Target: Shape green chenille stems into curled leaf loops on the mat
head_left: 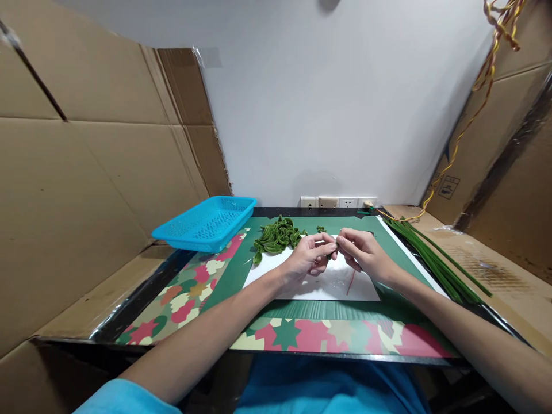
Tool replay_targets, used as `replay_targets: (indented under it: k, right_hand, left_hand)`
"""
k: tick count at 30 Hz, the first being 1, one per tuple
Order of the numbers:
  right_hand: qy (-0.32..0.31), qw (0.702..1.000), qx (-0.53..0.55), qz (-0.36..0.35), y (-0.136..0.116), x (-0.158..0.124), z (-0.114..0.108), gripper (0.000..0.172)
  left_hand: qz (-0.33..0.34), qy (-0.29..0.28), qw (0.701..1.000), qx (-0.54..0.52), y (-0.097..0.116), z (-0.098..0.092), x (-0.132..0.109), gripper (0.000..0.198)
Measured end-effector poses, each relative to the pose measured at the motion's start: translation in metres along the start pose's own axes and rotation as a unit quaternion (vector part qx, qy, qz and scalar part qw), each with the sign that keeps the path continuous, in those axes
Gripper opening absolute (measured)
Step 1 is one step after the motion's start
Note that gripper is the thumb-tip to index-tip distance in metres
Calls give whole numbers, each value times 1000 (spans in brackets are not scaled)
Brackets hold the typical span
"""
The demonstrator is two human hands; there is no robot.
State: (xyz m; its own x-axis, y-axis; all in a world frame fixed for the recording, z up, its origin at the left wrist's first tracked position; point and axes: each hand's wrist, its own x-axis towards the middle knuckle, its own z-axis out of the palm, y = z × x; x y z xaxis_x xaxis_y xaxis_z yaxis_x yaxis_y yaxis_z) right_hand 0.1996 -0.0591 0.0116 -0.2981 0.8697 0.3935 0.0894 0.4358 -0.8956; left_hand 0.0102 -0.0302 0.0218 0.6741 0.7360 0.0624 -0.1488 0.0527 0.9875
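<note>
My left hand (pixel 308 256) and my right hand (pixel 363 253) meet fingertip to fingertip above a white sheet of paper (pixel 302 290). Both are closed in a pinch on a small dark green pipe cleaner (pixel 330 256), mostly hidden by the fingers. Left of the hands lies a pile of green pipe-cleaner leaves (pixel 278 234), looped and fuzzy. One small green looped piece (pixel 321 229) sits apart, just behind my left hand. Below my right hand, a thin red line (pixel 351 283) shows on the paper; whether it is drawn or a loose strand I cannot tell.
A blue plastic basket (pixel 207 224) stands at the left back. Long green pipe cleaners (pixel 435 261) lie bundled along the right edge. A patterned green mat (pixel 297 310) covers the table. Cardboard walls (pixel 107 167) flank both sides; a yellow twisted wire (pixel 459 141) runs to sockets (pixel 348 202) behind.
</note>
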Motion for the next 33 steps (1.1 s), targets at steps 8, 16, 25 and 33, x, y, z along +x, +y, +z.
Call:
replay_targets:
  k: [8, 16, 25, 33]
  right_hand:
    - [-13, 991, 121, 61, 2, 1, 7, 48]
    - [19, 982, 156, 101, 5, 3, 11, 54]
    - [18, 997, 33, 65, 18, 8, 10, 51]
    - [29, 988, 91, 117, 12, 9, 17, 52]
  left_hand:
    - [57, 34, 995, 76, 5, 6, -6, 32]
    - [157, 80, 956, 236, 2, 5, -7, 22]
    - [175, 134, 900, 377, 2, 6, -12, 17]
    - [253, 158, 764, 572, -9, 5, -16, 12]
